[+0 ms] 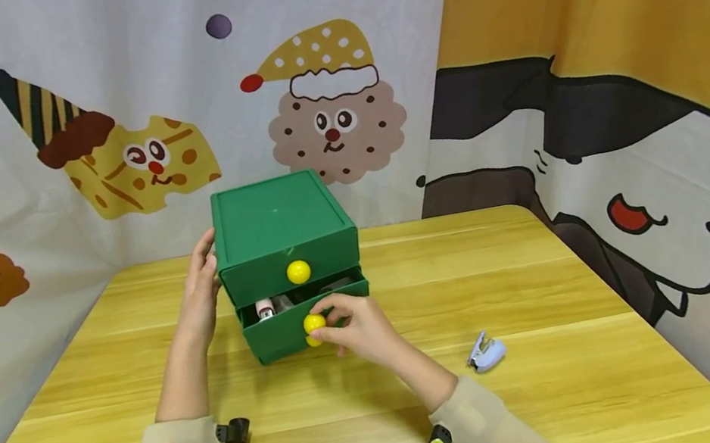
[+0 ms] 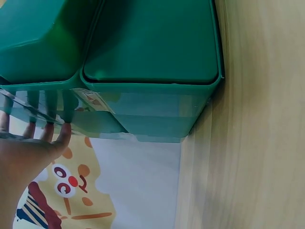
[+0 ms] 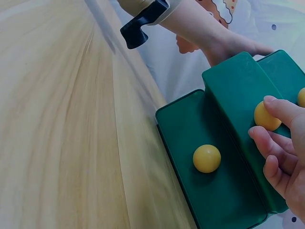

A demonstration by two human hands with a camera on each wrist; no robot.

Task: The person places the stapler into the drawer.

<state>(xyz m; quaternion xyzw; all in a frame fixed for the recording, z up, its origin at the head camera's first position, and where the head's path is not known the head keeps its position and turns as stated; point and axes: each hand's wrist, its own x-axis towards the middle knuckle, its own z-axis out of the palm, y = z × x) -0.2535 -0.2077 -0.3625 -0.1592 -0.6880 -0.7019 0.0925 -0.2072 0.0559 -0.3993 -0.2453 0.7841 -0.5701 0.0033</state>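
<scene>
A green drawer cabinet (image 1: 282,217) with round yellow knobs stands on the wooden table. Its middle drawer (image 1: 282,336) is pulled partway out; the top drawer and the bottom drawer (image 3: 183,124) are closed. My right hand (image 1: 360,324) pinches the middle drawer's yellow knob (image 3: 267,117) between thumb and fingers. Against the cabinet's left side rests my left hand (image 1: 200,290), its fingers extended, as the left wrist view also shows. Inside the open drawer lies a small pink and white item (image 1: 265,308) beside others, mostly hidden in shadow.
A light purple stapler (image 1: 486,352) lies on the table (image 1: 559,390), to the right of the cabinet. Behind the table hangs a curtain (image 1: 164,51) with cartoon prints. Black wrist cameras (image 1: 235,431) stick out from both sleeves.
</scene>
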